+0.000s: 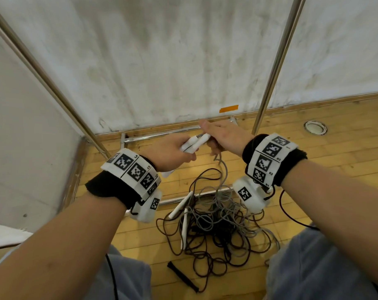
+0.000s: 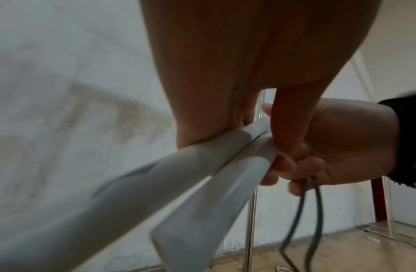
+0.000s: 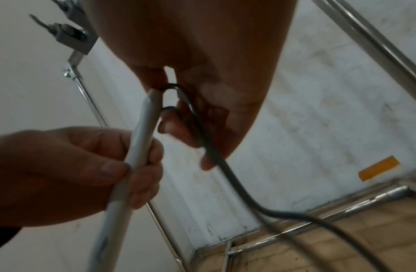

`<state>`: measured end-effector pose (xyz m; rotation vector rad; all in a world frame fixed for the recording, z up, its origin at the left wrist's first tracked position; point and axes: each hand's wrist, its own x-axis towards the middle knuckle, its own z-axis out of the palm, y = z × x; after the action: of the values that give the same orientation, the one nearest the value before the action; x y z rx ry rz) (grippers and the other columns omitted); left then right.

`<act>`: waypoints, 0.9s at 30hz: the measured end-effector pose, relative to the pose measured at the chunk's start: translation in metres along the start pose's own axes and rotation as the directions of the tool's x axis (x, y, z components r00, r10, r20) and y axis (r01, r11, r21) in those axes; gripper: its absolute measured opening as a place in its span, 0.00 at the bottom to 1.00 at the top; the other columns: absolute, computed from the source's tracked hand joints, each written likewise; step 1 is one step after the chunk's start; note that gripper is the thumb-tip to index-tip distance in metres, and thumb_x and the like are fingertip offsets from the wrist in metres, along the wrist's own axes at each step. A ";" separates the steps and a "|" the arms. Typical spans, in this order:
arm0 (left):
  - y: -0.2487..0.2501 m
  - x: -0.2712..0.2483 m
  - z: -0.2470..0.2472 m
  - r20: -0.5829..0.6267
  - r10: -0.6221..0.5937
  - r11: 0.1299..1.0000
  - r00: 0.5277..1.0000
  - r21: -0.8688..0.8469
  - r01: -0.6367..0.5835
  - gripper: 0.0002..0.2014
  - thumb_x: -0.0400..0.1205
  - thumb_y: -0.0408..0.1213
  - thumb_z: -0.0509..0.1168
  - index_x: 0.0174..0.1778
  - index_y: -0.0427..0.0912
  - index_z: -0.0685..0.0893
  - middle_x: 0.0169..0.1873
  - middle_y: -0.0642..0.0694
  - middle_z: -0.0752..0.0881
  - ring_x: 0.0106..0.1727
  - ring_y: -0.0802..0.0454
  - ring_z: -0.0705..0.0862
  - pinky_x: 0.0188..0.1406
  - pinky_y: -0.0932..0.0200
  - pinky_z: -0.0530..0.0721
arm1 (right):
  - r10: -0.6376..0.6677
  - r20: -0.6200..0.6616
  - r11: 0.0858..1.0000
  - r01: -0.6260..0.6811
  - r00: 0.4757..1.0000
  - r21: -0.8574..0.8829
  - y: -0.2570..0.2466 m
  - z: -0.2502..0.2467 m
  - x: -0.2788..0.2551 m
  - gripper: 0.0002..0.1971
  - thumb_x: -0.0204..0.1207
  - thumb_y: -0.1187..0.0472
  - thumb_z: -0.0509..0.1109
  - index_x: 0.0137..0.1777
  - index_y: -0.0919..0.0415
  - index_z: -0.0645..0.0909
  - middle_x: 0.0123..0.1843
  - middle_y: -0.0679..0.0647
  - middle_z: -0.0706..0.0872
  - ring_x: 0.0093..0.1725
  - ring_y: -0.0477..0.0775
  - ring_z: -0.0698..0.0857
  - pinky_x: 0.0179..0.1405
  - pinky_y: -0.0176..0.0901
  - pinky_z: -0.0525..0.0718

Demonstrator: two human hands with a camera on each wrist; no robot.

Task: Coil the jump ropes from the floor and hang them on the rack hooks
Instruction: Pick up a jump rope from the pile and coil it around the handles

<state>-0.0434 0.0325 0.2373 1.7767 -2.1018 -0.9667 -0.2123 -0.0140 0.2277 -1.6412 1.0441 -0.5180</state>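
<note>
While the left hand (image 1: 168,152) grips two white handles (image 1: 195,142) side by side, fingers and thumb curled round them, the right hand (image 1: 223,137) meets their far ends, its fingers curled over the grey cord (image 1: 223,169) where it leaves the handles; in the right wrist view the cord (image 3: 227,173) bends in a tight loop at the handle tip (image 3: 153,95) and runs down through the right fingers (image 3: 179,128); in the left wrist view two strands (image 2: 316,202) hang below the right hand (image 2: 337,143), beside the handles (image 2: 202,174). Both hands held well above the wooden floor (image 1: 313,165); the held cord drops into a tangled pile of ropes (image 1: 216,224) on the floor between the knees, grey and dark brown strands mixed; two more white handles (image 1: 183,213) lie in the pile, a black handle (image 1: 181,276) at its near edge. Metal rack poles (image 1: 277,61) rise on either side, the base bar (image 1: 162,135) along the white wall (image 1: 162,61); orange tape (image 1: 228,108) low on the wall; hooks not visible in the head view.
</note>
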 end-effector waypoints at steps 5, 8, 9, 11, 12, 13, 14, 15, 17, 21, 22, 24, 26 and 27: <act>-0.013 0.000 -0.006 0.005 -0.010 1.000 1.000 -0.029 0.010 0.05 0.79 0.41 0.69 0.42 0.44 0.83 0.37 0.48 0.86 0.39 0.48 0.84 0.43 0.52 0.79 | 0.014 -0.026 0.999 -0.013 1.000 0.053 -0.001 -0.013 0.002 0.16 0.82 0.49 0.62 0.43 0.63 0.80 0.21 0.43 0.69 0.20 0.45 0.68 0.25 0.39 0.74; -0.020 -0.004 -0.008 0.037 -0.015 0.990 0.999 -0.140 0.020 0.00 0.82 0.43 0.66 0.46 0.54 0.81 0.38 0.53 0.90 0.39 0.57 0.89 0.44 0.56 0.84 | -0.032 -0.154 0.999 0.035 0.988 0.019 0.001 -0.020 0.005 0.15 0.79 0.49 0.66 0.37 0.60 0.78 0.19 0.42 0.72 0.19 0.46 0.69 0.24 0.41 0.72; -0.022 -0.004 -0.007 0.035 -0.011 0.989 0.999 -0.149 0.016 0.01 0.82 0.44 0.65 0.47 0.56 0.80 0.39 0.53 0.90 0.39 0.57 0.90 0.44 0.55 0.85 | -0.033 -0.182 0.998 0.040 0.983 0.039 0.002 -0.021 0.006 0.16 0.78 0.49 0.67 0.35 0.59 0.77 0.18 0.42 0.72 0.19 0.46 0.69 0.25 0.42 0.72; -0.023 -0.005 -0.004 0.024 -0.004 0.986 1.000 -0.167 0.008 0.04 0.83 0.43 0.65 0.49 0.58 0.78 0.40 0.52 0.89 0.40 0.55 0.90 0.46 0.51 0.87 | -0.022 -0.232 0.996 0.042 0.973 0.084 0.004 -0.020 0.008 0.16 0.77 0.47 0.69 0.35 0.59 0.76 0.18 0.42 0.72 0.19 0.47 0.70 0.28 0.47 0.73; -0.022 -0.005 -0.002 0.016 0.002 0.982 1.000 -0.187 0.001 0.04 0.83 0.42 0.65 0.50 0.57 0.78 0.40 0.51 0.89 0.40 0.53 0.90 0.46 0.49 0.87 | -0.015 -0.263 0.994 0.042 0.965 0.097 0.005 -0.020 0.009 0.17 0.76 0.46 0.69 0.34 0.59 0.76 0.18 0.43 0.72 0.19 0.48 0.69 0.30 0.49 0.74; -0.021 -0.006 -0.001 0.005 0.008 0.978 1.000 -0.210 -0.006 0.04 0.83 0.42 0.64 0.51 0.56 0.78 0.40 0.50 0.89 0.40 0.52 0.89 0.44 0.49 0.88 | -0.011 -0.297 0.994 0.043 0.955 0.101 0.005 -0.020 0.009 0.18 0.75 0.45 0.69 0.34 0.58 0.76 0.19 0.44 0.73 0.21 0.50 0.69 0.32 0.50 0.74; -0.020 -0.006 0.001 -0.006 0.012 0.973 1.000 -0.231 -0.013 0.04 0.84 0.41 0.62 0.53 0.53 0.78 0.39 0.49 0.88 0.40 0.51 0.89 0.41 0.50 0.88 | -0.011 -0.333 0.994 0.047 0.943 0.099 0.004 -0.019 0.010 0.19 0.75 0.43 0.69 0.33 0.57 0.75 0.19 0.46 0.73 0.22 0.52 0.69 0.34 0.51 0.74; -0.018 -0.007 0.004 -0.019 0.012 0.970 1.000 -0.244 -0.016 0.05 0.85 0.42 0.60 0.56 0.51 0.77 0.38 0.49 0.87 0.39 0.51 0.88 0.37 0.52 0.88 | -0.017 -0.367 0.994 0.057 0.930 0.096 0.003 -0.020 0.010 0.19 0.74 0.42 0.69 0.32 0.57 0.74 0.20 0.47 0.73 0.22 0.52 0.69 0.34 0.52 0.75; -0.015 -0.008 0.009 -0.067 0.000 0.971 0.998 -0.240 -0.016 0.07 0.87 0.42 0.57 0.59 0.50 0.75 0.37 0.49 0.84 0.36 0.53 0.85 0.32 0.55 0.88 | -0.040 -0.427 0.992 0.086 0.903 0.090 0.001 -0.020 0.009 0.20 0.75 0.43 0.69 0.31 0.56 0.72 0.22 0.49 0.73 0.22 0.51 0.69 0.31 0.49 0.74; -0.012 -0.009 0.010 -0.191 0.013 0.978 0.981 -0.200 -0.052 0.08 0.84 0.44 0.63 0.55 0.47 0.78 0.32 0.49 0.81 0.27 0.57 0.80 0.25 0.60 0.85 | -0.076 -0.472 0.991 0.120 0.878 0.063 -0.002 -0.023 0.009 0.20 0.77 0.45 0.68 0.30 0.56 0.70 0.26 0.50 0.70 0.24 0.49 0.66 0.27 0.44 0.67; -0.012 -0.009 0.008 -0.197 0.006 0.977 0.980 -0.208 -0.047 0.07 0.83 0.45 0.65 0.52 0.46 0.79 0.30 0.49 0.80 0.23 0.59 0.79 0.23 0.62 0.82 | -0.083 -0.465 0.988 0.132 0.881 0.074 -0.002 -0.023 0.009 0.20 0.77 0.44 0.67 0.30 0.56 0.70 0.26 0.49 0.70 0.23 0.48 0.66 0.27 0.42 0.67; -0.011 -0.009 0.004 -0.207 -0.019 0.972 0.978 -0.233 -0.030 0.07 0.82 0.46 0.65 0.44 0.47 0.81 0.26 0.50 0.80 0.20 0.58 0.77 0.23 0.62 0.80 | -0.089 -0.451 0.979 0.161 0.888 0.124 -0.001 -0.024 0.007 0.20 0.78 0.44 0.65 0.30 0.55 0.72 0.24 0.47 0.70 0.22 0.48 0.67 0.25 0.41 0.68; -0.010 -0.008 0.001 -0.249 -0.034 0.955 0.968 -0.295 -0.042 0.10 0.84 0.45 0.63 0.40 0.44 0.80 0.24 0.51 0.79 0.21 0.56 0.75 0.23 0.59 0.79 | -0.093 -0.435 0.979 0.162 0.896 0.125 0.000 -0.022 0.005 0.21 0.79 0.41 0.61 0.31 0.55 0.75 0.23 0.46 0.74 0.24 0.50 0.74 0.28 0.42 0.75; -0.009 -0.008 0.001 -0.281 -0.038 0.935 0.959 -0.349 -0.065 0.11 0.85 0.44 0.62 0.41 0.41 0.80 0.24 0.50 0.79 0.22 0.55 0.75 0.23 0.58 0.79 | -0.095 -0.412 0.982 0.152 0.906 0.109 0.001 -0.021 0.005 0.22 0.80 0.40 0.59 0.32 0.54 0.76 0.24 0.47 0.77 0.28 0.51 0.77 0.34 0.45 0.79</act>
<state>-0.0348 0.0396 0.2335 1.6034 -1.6419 -0.9508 -0.2261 -0.0297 0.2329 -1.5151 1.1767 -1.0283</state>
